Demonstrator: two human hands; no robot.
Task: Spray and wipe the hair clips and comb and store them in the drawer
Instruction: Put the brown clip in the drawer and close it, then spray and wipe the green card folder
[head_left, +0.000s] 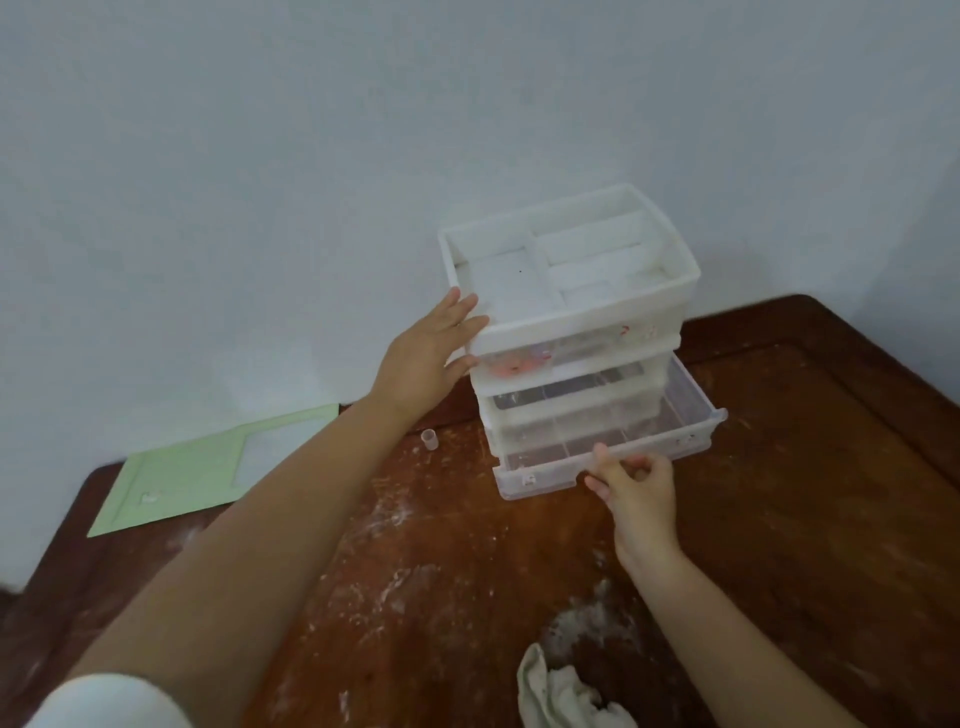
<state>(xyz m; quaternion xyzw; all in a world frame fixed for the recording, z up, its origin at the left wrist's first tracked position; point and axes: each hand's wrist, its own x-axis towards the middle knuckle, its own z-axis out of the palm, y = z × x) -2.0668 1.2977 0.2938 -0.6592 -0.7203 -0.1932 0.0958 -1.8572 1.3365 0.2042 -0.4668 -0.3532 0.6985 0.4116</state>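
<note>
A white plastic drawer unit (582, 317) stands on the wooden table against the wall, with an open divided tray on top. Pink items (514, 366), probably hair clips, show through the front of its top drawer. The clear bottom drawer (691, 415) is pulled partly out. My left hand (428, 358) presses flat against the unit's left side, fingers on the top rim. My right hand (631, 480) pinches the front edge of the bottom drawer. No comb or spray bottle is visible.
A crumpled grey-white cloth (561, 691) lies near the table's front edge. A small clear cap (429, 440) stands left of the unit. A pale green flat board (208, 467) lies at the table's left corner. The brown table (810, 519) has white smears.
</note>
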